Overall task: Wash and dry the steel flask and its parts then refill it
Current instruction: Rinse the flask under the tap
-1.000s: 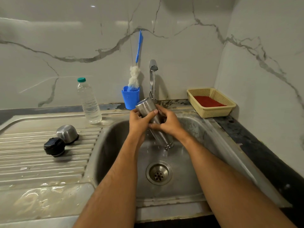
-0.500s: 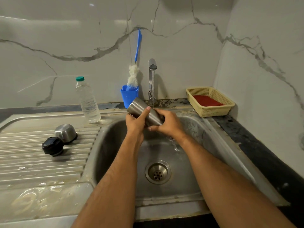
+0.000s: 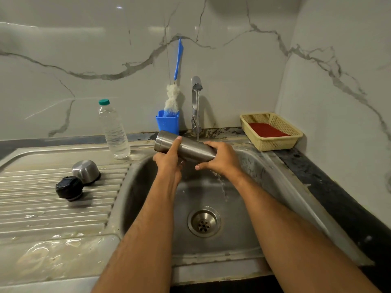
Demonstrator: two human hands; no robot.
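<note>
The steel flask [image 3: 190, 148] lies almost level over the sink basin [image 3: 243, 208], its base pointing left, under a thin stream from the tap [image 3: 196, 102]. My left hand [image 3: 169, 159] holds its left part from below, forefinger stretched up across the body. My right hand [image 3: 220, 158] grips the right end, which it hides. Water runs off below that end into the basin. The steel cup lid [image 3: 85, 171] sits upside down on the draining board [image 3: 53, 208], and the black stopper [image 3: 69, 188] sits just in front of it.
A clear water bottle [image 3: 114, 130] with a green cap stands at the board's back edge. A blue holder [image 3: 168, 123] with a bottle brush [image 3: 174, 89] stands left of the tap. A yellow basket [image 3: 275, 144] with a red cloth sits on the right counter.
The flask has swung from a steep tilt, mouth down in the basin, to nearly level, and has risen toward the tap. Both hands kept hold of it.
</note>
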